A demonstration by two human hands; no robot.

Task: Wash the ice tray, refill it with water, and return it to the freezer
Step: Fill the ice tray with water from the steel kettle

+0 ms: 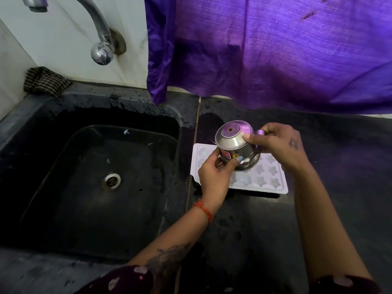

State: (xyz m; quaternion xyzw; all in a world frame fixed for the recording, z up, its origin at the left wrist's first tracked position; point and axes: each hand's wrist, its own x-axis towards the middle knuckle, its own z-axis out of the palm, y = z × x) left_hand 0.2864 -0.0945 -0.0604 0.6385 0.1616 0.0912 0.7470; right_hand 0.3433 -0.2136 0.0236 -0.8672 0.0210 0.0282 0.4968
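Both hands grip steel mug (237, 148), tipped bottom-up: left hand (214, 175) at body, right hand (275, 143) at handle; ice tray (269, 177) directly below on surface (339, 166).

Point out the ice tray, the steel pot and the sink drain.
ice tray (267, 178): head view, on a bare star-shaped cell near its right end.
steel pot (230, 138): head view, on its tilted side wall, between the two hands.
sink drain (110, 180): head view, on the metal ring of the strainer.

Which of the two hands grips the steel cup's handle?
The right hand holds the tilted steel cup by its handle; the left hand only steadies the cup's body from below, above the white plastic ice tray.
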